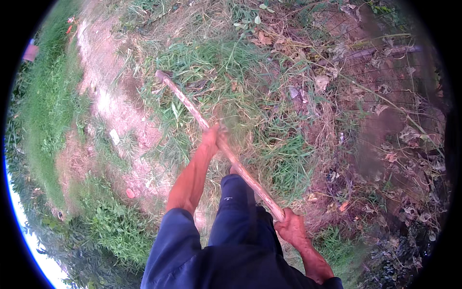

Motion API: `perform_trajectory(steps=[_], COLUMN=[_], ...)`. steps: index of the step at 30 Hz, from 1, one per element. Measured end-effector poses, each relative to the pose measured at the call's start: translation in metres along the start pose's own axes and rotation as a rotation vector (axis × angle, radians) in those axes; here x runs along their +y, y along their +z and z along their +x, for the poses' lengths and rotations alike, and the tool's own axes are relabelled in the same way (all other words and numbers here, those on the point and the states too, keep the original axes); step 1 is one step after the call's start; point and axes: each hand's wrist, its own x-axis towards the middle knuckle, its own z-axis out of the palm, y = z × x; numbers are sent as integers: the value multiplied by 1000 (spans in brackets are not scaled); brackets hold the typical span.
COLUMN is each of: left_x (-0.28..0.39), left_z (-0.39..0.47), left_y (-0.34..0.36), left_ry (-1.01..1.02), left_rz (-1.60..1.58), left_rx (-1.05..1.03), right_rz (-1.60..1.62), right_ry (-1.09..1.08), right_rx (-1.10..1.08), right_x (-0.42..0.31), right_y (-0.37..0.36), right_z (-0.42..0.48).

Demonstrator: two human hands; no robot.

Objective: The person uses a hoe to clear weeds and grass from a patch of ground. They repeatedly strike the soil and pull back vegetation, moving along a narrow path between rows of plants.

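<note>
A long, pale wooden tool handle slants across the view from upper left to lower right. My left hand is wrapped around it near the middle. Lower right, my right hand grips the near end beside my thigh. The far end of the handle reaches over cut-looking green grass. A small dark part shows at that end, but grass hides its shape, so I cannot tell what kind of head it is. Below the left hand is my trousered leg.
To the right, a wire fence carries dried vines and withered leaves. A bare dirt path runs along the left, with a small white piece and a reddish flat piece. Dense green growth borders its far side.
</note>
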Motion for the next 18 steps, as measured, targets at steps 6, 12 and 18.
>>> perform_trajectory(steps=[6, 12, 18], left_x=[-198, -239, -152], left_z=[1, -106, -94], left_y=[-22, 35, 130], left_ry=[-351, -553, -244], left_rz=[-213, -119, 7], left_rx=[87, -284, -536], right_rz=[-345, -276, 46], right_ry=[151, 358, 294], right_rx=[307, 576, 476], right_x=[105, 191, 149], right_y=[18, 100, 89], right_z=[-110, -211, -127])
